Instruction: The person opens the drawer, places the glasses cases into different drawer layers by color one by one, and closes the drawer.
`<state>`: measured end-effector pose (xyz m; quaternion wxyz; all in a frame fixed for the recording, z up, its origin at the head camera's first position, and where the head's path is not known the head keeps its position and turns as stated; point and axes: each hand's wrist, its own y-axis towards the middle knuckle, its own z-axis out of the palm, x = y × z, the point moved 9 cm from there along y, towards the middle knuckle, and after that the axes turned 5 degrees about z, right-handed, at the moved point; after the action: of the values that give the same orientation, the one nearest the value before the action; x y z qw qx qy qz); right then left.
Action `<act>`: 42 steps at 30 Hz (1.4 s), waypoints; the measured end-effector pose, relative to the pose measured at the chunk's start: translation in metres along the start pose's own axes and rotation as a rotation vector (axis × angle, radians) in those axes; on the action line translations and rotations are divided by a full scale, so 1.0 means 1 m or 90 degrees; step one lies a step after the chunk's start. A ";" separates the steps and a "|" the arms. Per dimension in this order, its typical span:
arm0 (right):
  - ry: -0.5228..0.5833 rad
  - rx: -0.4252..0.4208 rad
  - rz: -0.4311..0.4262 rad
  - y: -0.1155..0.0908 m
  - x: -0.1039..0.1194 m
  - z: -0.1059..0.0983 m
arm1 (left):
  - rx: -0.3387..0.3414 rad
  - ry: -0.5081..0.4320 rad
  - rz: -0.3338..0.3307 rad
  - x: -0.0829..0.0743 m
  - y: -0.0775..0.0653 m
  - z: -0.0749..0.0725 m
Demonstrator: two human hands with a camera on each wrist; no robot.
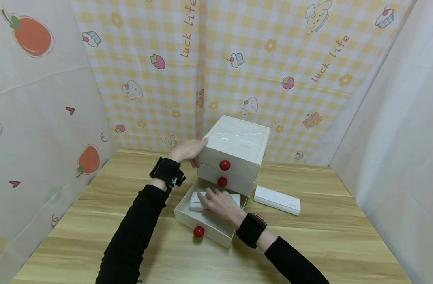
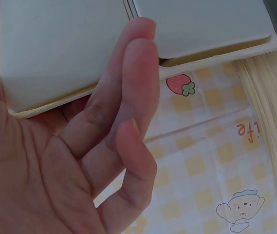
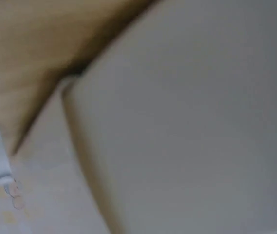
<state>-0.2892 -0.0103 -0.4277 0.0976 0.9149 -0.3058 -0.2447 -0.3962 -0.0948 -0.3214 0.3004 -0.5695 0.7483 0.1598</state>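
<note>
A white three-drawer cabinet (image 1: 237,138) with round red knobs stands on the table, its bottom drawer (image 1: 188,215) pulled out. My left hand (image 1: 188,152) rests against the cabinet's left side, the thumb at the top front edge. In the left wrist view its fingers (image 2: 140,83) extend alongside the white panel. Inside the drawer lies a white flat box (image 1: 195,200). My right hand (image 1: 221,203) reaches over the drawer front, spread fingers touching that box and partly covering it. The right wrist view is blurred and shows pale drawer surfaces (image 3: 187,117), without the hand.
A second white flat box (image 1: 277,199) with small lettering lies on the wooden table (image 1: 308,244), right of the cabinet. Behind hangs a yellow checked cloth (image 1: 149,90), close to the cabinet's back. White cloth walls (image 1: 390,118) bound both sides.
</note>
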 end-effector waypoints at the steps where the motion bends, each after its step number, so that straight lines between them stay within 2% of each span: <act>1: -0.001 0.007 0.007 -0.001 -0.001 0.004 | 0.000 0.002 0.000 0.000 0.000 0.000; 8: 0.014 0.026 0.058 -0.004 -0.012 0.015 | 0.002 0.000 0.003 -0.001 0.000 0.001; 13: 0.076 0.101 0.096 -0.004 -0.020 0.021 | -0.004 -0.002 0.004 -0.001 0.001 0.000; 16: 0.107 0.123 0.121 -0.004 -0.024 0.022 | -0.004 -0.003 0.002 -0.001 0.002 0.000; 19: 0.099 0.101 0.139 -0.004 -0.026 0.021 | -0.002 -0.005 -0.001 0.000 0.002 0.000; 25: 0.016 0.015 0.159 -0.004 -0.027 0.015 | -0.001 -0.009 0.000 0.001 0.002 0.000; 31: 0.019 0.002 0.164 -0.008 -0.029 0.008 | -0.003 -0.009 -0.002 0.002 0.003 0.001; 35: 0.069 0.012 0.162 -0.014 -0.033 -0.004 | 0.002 -0.008 -0.004 0.002 0.003 0.001; 39: 0.181 0.050 0.185 -0.027 -0.043 -0.014 | 0.005 -0.004 -0.005 0.002 0.002 0.001; 42: 0.225 0.050 0.184 -0.036 -0.052 -0.023 | 0.003 -0.002 -0.005 0.001 0.003 0.000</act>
<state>-0.2950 0.0505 -0.3996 0.1480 0.8933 -0.4212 -0.0523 -0.3989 -0.0950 -0.3228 0.3033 -0.5717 0.7459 0.1577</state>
